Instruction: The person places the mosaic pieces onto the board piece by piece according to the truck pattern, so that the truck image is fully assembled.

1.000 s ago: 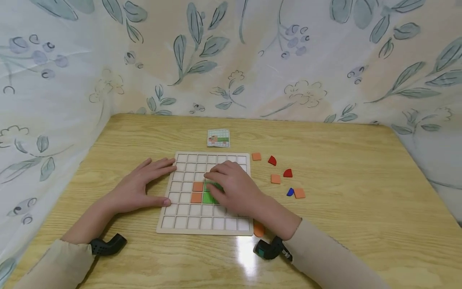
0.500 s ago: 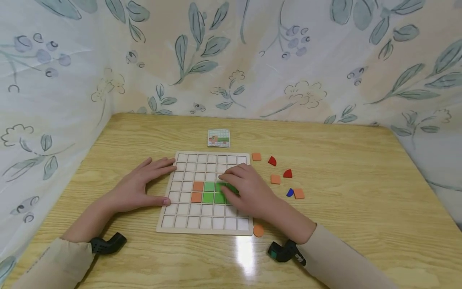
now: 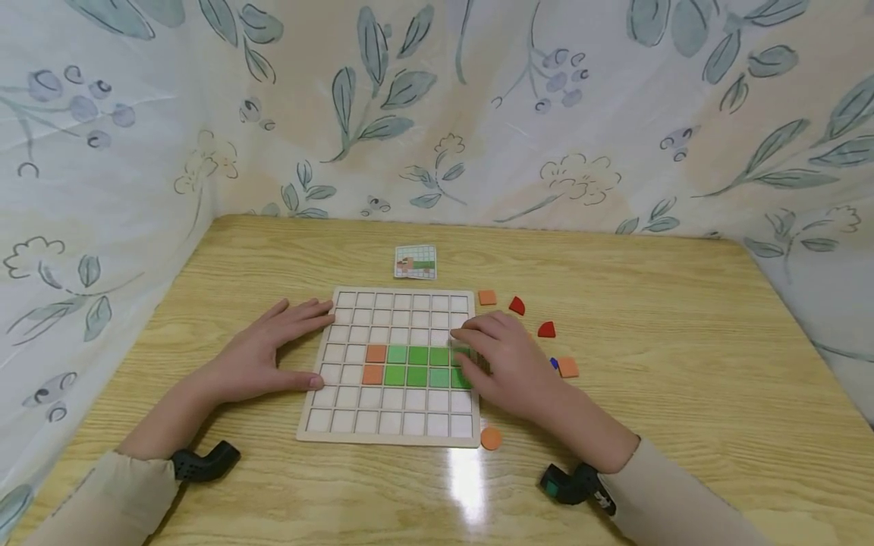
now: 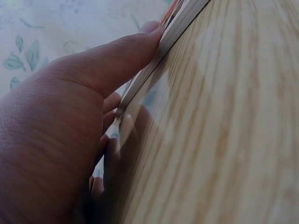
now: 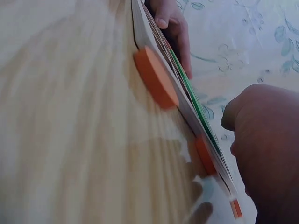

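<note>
A pale wooden grid board (image 3: 389, 428) lies flat on the table. My left hand (image 3: 262, 353) rests at its left edge, thumb (image 4: 140, 46) and fingertips touching the rim. Two orange square tiles (image 3: 375, 353) sit one above the other in the grid. To their right run two rows of green square tiles (image 3: 417, 375) in two shades. My right hand (image 3: 508, 364) is over the board's right edge, fingers loosely bent, nothing visible between them. It partly covers the last green tiles. In the right wrist view, the thumb (image 5: 231, 114) appears apart from the board.
A small picture card (image 3: 415, 262) lies behind the board. Right of it are an orange square (image 3: 487, 297), two red quarter-round pieces (image 3: 517, 305), another orange square (image 3: 568, 368) and a partly hidden blue piece (image 3: 554, 363). An orange disc (image 3: 491, 438) lies by the board's front right corner.
My right hand has moved right along the green rows, uncovering more green tiles and now hiding pieces on the table. My left hand has stayed at the board's left edge.
</note>
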`<state>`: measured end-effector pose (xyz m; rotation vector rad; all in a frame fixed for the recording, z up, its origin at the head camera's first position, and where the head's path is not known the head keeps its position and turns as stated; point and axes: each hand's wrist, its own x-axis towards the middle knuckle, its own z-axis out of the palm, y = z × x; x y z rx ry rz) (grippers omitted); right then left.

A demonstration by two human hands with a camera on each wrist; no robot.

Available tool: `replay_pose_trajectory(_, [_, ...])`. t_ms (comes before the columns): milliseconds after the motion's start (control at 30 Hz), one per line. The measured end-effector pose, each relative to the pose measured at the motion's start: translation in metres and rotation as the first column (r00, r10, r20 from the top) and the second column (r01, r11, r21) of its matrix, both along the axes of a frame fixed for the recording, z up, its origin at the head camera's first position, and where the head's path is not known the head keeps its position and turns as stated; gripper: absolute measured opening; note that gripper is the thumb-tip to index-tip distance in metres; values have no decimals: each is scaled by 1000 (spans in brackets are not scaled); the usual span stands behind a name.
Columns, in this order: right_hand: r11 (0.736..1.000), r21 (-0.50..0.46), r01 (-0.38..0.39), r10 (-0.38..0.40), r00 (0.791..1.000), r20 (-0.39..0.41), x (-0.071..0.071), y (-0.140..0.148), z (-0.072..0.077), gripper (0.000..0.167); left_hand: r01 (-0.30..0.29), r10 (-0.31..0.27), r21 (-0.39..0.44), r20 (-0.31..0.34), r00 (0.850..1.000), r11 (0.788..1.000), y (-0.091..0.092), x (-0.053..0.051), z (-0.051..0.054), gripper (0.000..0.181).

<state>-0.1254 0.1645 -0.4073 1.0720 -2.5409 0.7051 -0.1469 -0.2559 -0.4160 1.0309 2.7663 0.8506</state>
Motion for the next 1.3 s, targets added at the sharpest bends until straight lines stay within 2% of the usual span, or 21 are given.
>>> replay_pose_trajectory(533, [995, -31, 93, -95, 994, -56, -2, 55, -7, 29, 3, -3, 6, 8, 1000, 1000, -2, -2, -2, 94])
replay_pose_trajectory(800, [988, -13, 151, -151, 987, -52, -1, 78, -7, 26, -17, 17, 5, 15, 1000, 1000, -1, -2, -2, 97])
replay_pose_trajectory(1000, [985, 4, 174, -173, 984, -51, -1, 84, -7, 25, -22, 22, -1, 12, 1000, 1000, -1, -1, -2, 98])
replay_pose_trajectory(1300, [989, -3, 150, -149, 987, -59, -3, 82, -9, 20, -23, 23, -8, 6, 1000, 1000, -1, -1, -1, 97])
